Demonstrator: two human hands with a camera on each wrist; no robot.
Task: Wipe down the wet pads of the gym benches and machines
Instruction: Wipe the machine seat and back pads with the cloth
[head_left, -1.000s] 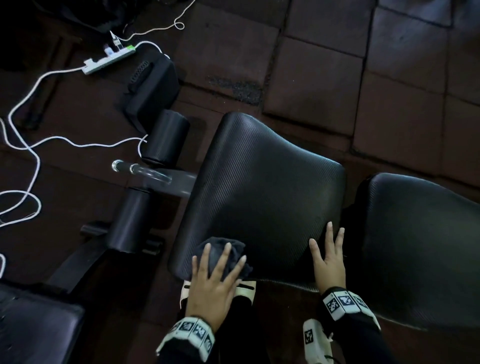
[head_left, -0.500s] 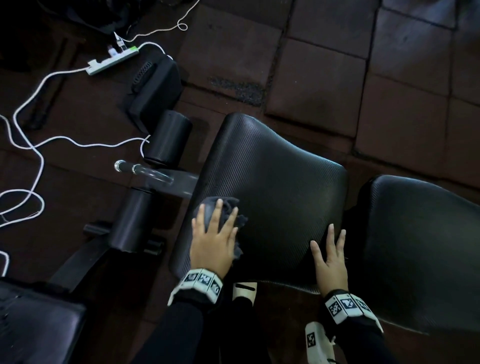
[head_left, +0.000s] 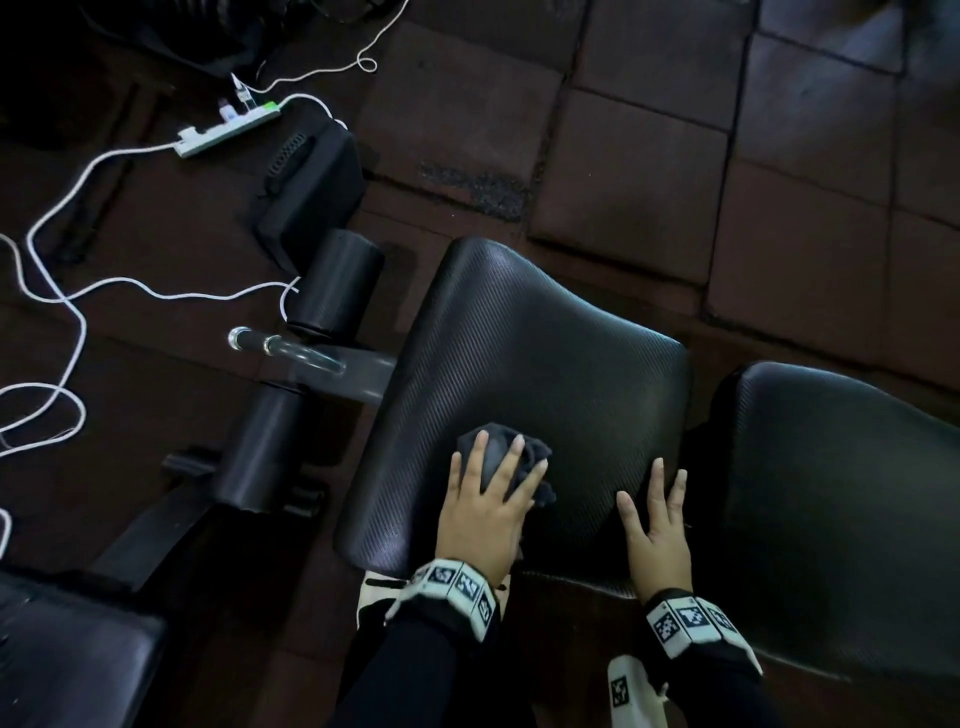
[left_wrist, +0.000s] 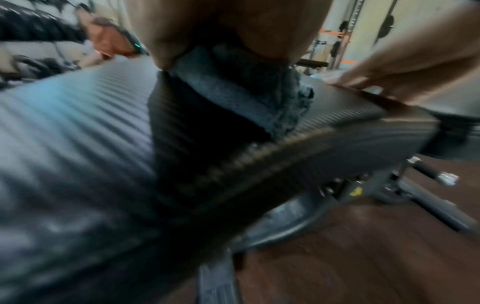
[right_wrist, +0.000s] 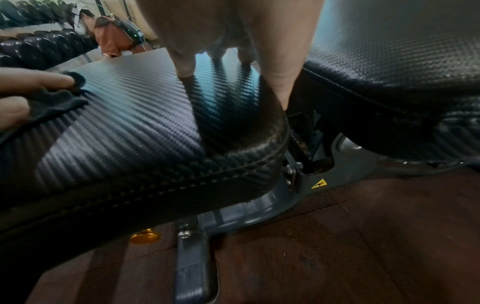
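Observation:
A black textured seat pad (head_left: 540, 353) of a gym bench fills the middle of the head view. My left hand (head_left: 488, 499) lies flat with spread fingers on a dark grey cloth (head_left: 498, 454) and presses it onto the pad's near half. The cloth (left_wrist: 233, 82) shows under the palm in the left wrist view, and the cloth (right_wrist: 49, 102) shows again in the right wrist view. My right hand (head_left: 657, 525) rests flat on the pad's near right corner, fingers straight. The bench's black back pad (head_left: 841, 509) lies to the right.
Two black foam rollers (head_left: 332, 286) and a chrome bar end (head_left: 244, 338) stick out left of the seat. White cables (head_left: 52, 291) and a power strip (head_left: 228, 127) lie on the brown rubber floor tiles. Another black pad (head_left: 62, 665) sits at the near left. A person in orange (right_wrist: 111, 39) is behind.
My left hand slid the cloth from the pad's near edge up along its left side, then back toward the middle near part. The right hand stayed put.

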